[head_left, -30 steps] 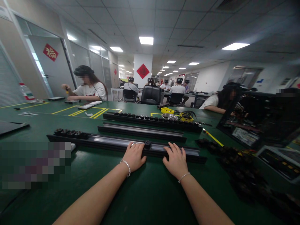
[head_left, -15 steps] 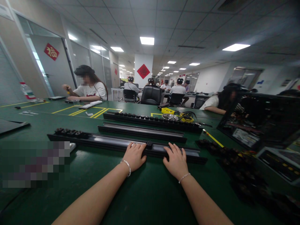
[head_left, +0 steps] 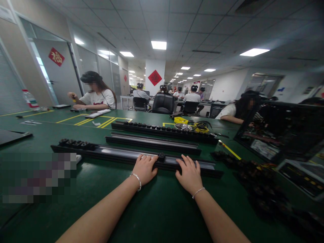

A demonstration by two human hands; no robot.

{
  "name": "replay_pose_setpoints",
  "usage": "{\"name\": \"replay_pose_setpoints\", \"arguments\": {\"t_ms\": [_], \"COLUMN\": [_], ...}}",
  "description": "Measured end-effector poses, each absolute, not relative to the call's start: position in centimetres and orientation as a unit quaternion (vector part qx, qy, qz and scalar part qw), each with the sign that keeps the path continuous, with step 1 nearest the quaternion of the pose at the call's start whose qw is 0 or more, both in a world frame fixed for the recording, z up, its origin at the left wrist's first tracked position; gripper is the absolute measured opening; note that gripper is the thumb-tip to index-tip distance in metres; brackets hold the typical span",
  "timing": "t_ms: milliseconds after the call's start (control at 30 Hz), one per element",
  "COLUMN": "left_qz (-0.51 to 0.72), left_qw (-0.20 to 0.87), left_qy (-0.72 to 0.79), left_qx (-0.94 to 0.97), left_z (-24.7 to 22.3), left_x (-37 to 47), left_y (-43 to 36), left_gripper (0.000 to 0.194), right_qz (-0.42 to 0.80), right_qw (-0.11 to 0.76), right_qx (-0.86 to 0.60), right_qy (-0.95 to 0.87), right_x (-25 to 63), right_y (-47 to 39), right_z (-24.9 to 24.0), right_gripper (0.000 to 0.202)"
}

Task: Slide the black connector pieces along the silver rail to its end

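A long black track (head_left: 113,152) with a shiny silver inner strip lies across the table in front of me. My left hand (head_left: 144,168) rests on its near side, fingers over the strip and thumb apart. A small black block (head_left: 161,157) sits in the track just right of those fingertips. On the other side of the block, my right hand (head_left: 189,172) lies over the track with its fingers spread. Neither hand is closed around the block. More dark blocks (head_left: 76,143) sit in a row at the track's left end.
Behind lie a second track (head_left: 154,143) and a third one (head_left: 162,130) filled with blocks. A heap of dark parts (head_left: 263,182) covers the right side, near an open computer case (head_left: 275,131). Yellow trays (head_left: 181,120) and a metal bowl (head_left: 183,127) stand farther back. Co-workers sit beyond.
Almost nothing differs. Both hands stay on the track beside the small block, which keeps its place between them; the right hand has shifted very slightly left.
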State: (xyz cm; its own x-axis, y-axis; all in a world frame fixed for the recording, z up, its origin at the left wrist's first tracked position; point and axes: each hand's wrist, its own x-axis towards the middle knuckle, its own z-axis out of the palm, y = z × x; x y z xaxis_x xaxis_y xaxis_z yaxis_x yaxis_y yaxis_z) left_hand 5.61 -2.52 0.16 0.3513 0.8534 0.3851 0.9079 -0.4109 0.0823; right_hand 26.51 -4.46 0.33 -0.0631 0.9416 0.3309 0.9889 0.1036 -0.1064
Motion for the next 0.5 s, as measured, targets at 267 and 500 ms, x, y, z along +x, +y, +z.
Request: {"name": "replay_pose_setpoints", "arguments": {"t_ms": [267,500], "left_qz": [-0.190,-0.187], "left_qw": [0.077,0.078], "left_qy": [-0.535,-0.531], "left_qx": [-0.820,-0.823], "left_z": [0.13,0.04], "left_x": [5.74,5.66], "left_y": [-2.50,-2.42], "left_gripper": [0.045,0.046], "right_qz": [-0.082,-0.089], "right_qw": [0.163,0.158], "right_qx": [-0.663,-0.661], "right_qy": [-0.726,-0.728], "right_x": [26.41,26.34], "right_y": [-4.49,-4.55], "right_z": [0.12,0.10], "right_gripper": [0.048,0.048]}}
